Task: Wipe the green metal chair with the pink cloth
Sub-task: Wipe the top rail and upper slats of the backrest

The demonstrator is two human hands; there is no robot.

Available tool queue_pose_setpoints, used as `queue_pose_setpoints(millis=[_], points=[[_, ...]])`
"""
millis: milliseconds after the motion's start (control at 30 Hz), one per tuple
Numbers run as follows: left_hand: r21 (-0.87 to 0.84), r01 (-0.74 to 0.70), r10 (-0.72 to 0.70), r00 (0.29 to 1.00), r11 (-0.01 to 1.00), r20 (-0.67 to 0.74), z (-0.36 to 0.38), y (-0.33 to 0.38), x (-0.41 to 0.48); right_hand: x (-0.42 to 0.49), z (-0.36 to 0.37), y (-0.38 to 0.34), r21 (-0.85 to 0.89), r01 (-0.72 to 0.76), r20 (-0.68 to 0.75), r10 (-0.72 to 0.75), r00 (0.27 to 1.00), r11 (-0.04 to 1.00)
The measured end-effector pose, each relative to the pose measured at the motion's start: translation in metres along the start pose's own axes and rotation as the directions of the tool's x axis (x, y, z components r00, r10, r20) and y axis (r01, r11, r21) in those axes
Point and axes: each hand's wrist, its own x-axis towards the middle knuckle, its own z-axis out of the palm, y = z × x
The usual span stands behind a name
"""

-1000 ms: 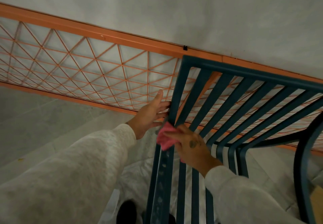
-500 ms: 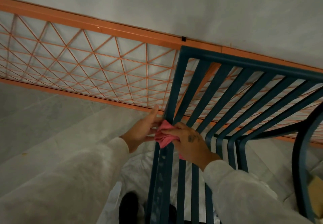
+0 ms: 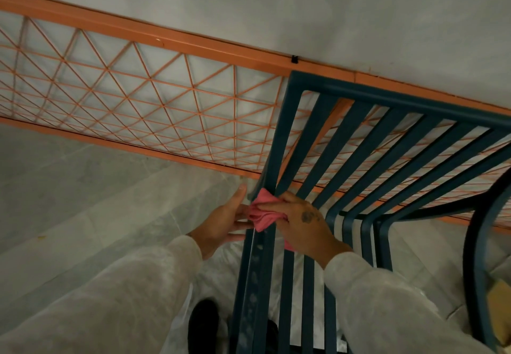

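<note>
Both hands meet at the left frame bar of the green chair [image 3: 279, 138]. The right hand [image 3: 304, 223] grips the pink cloth [image 3: 262, 214] against the bar, and the left hand [image 3: 225, 222] rests straight-fingered beside it. An orange mesh fence [image 3: 138, 99] stands behind.

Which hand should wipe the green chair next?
The right hand. It grips the pink cloth against a side bar of the green chair, so it can probably slide on. The left hand holds no cloth; its fingers lie straight.

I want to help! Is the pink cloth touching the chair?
Touching. Head view: the right hand presses the pink cloth onto a bar of the chair.
</note>
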Motion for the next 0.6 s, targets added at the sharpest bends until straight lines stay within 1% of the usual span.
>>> queue_pose_setpoints(millis=[33, 67, 167, 200, 267, 367, 433, 467, 533, 600], points=[[0.003, 0.006, -0.006, 1.0, 1.0, 0.01, 0.0, -0.002, -0.001, 0.002, -0.005, 0.003, -0.011, -0.001, 0.021, 0.002, 1.0, 1.0], [0.002, 0.011, -0.011, 1.0, 1.0, 0.016, -0.001, -0.003, -0.001, 0.006, -0.009, 0.005, -0.018, -0.005, 0.012, 0.005, 1.0, 1.0], [-0.022, 0.022, -0.021, 1.0, 1.0, 0.011, 0.0, -0.008, -0.002, 0.01, -0.01, 0.008, -0.005, -0.04, -0.109, 0.039, 0.993, 0.999], [-0.031, 0.022, -0.022, 1.0, 0.999, 0.007, 0.0, -0.009, -0.003, 0.007, -0.005, 0.007, 0.013, -0.047, -0.125, 0.048, 0.991, 0.999], [-0.03, 0.029, -0.029, 1.0, 0.999, 0.001, 0.001, -0.013, -0.005, -0.008, 0.011, 0.003, 0.049, -0.05, -0.082, 0.054, 0.995, 0.998], [0.007, 0.064, -0.064, 0.998, 0.998, -0.006, 0.003, -0.023, -0.015, -0.029, 0.027, 0.002, 0.095, -0.056, 0.062, 0.05, 0.997, 0.994], [0.012, 0.095, -0.095, 0.995, 0.995, 0.001, 0.003, -0.032, -0.023, -0.028, 0.025, 0.006, 0.124, -0.103, 0.112, 0.089, 0.99, 0.987], [0.006, 0.103, -0.103, 0.995, 0.995, 0.006, 0.003, -0.036, -0.027, -0.025, 0.023, 0.008, 0.145, -0.133, 0.113, 0.117, 0.987, 0.981], [-0.027, 0.121, -0.121, 0.993, 0.992, 0.01, 0.004, -0.043, -0.032, -0.017, 0.019, 0.008, 0.183, -0.163, 0.046, 0.157, 0.986, 0.969], [-0.068, 0.132, -0.132, 0.991, 0.989, 0.006, 0.006, -0.048, -0.035, -0.014, 0.022, 0.003, 0.187, -0.144, -0.04, 0.154, 0.987, 0.972]])
